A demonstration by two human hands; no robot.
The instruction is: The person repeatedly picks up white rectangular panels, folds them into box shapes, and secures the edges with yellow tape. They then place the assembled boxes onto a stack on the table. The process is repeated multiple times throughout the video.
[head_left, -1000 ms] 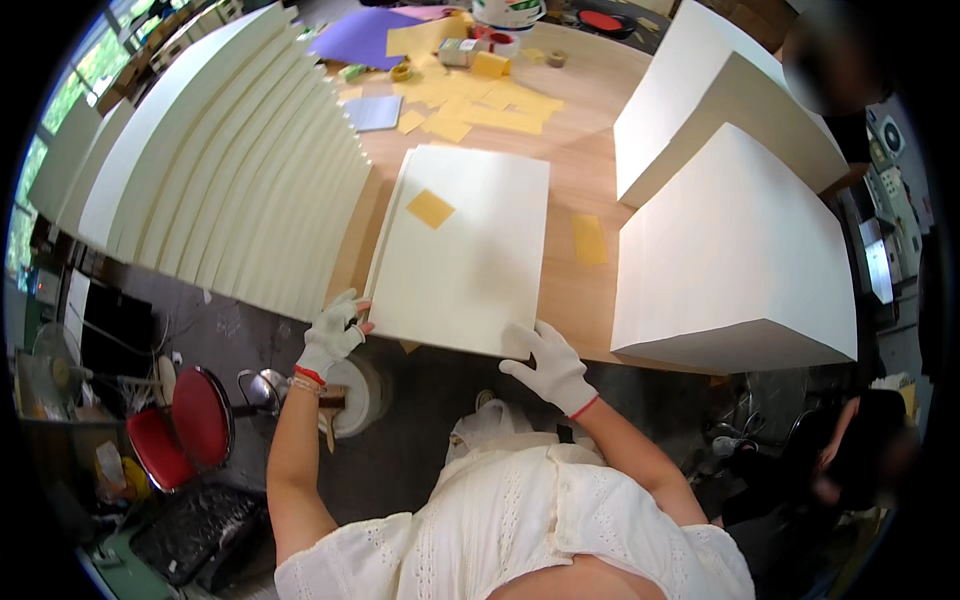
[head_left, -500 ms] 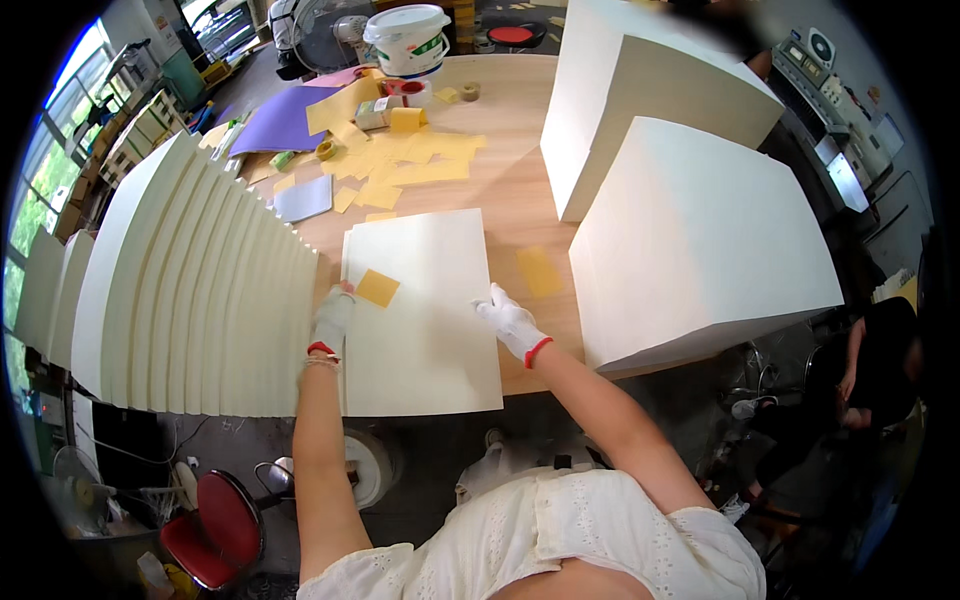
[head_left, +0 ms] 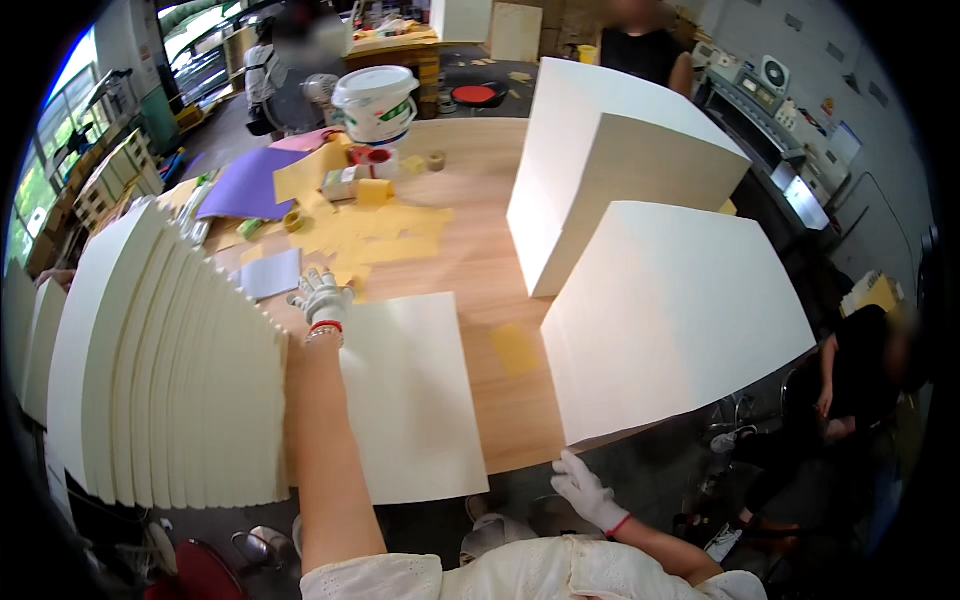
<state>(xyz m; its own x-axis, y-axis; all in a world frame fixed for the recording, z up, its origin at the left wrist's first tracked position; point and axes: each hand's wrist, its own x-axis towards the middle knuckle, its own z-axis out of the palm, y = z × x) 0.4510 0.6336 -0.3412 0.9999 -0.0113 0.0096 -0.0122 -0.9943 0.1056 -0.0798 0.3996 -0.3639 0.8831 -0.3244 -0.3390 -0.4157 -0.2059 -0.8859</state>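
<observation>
1. While the person leans over the wooden table (head_left: 480,250), the gloved left hand (head_left: 322,298) reaches to the far edge of a cream board (head_left: 410,400) lying flat at lower centre; whether its fingers grip anything I cannot tell.
2. The gloved right hand (head_left: 585,488) hangs loose and empty at the table's near edge, lower right.
3. The board overhangs that edge, so it could tip off.
4. The outstretched forearm could nudge the fanned row of boards (head_left: 170,370) at left.

Cream board (head_left: 410,395), white-gloved left hand (head_left: 322,296), yellow paper scraps (head_left: 385,235), purple sheet (head_left: 250,188), tan wooden table (head_left: 490,270)
</observation>
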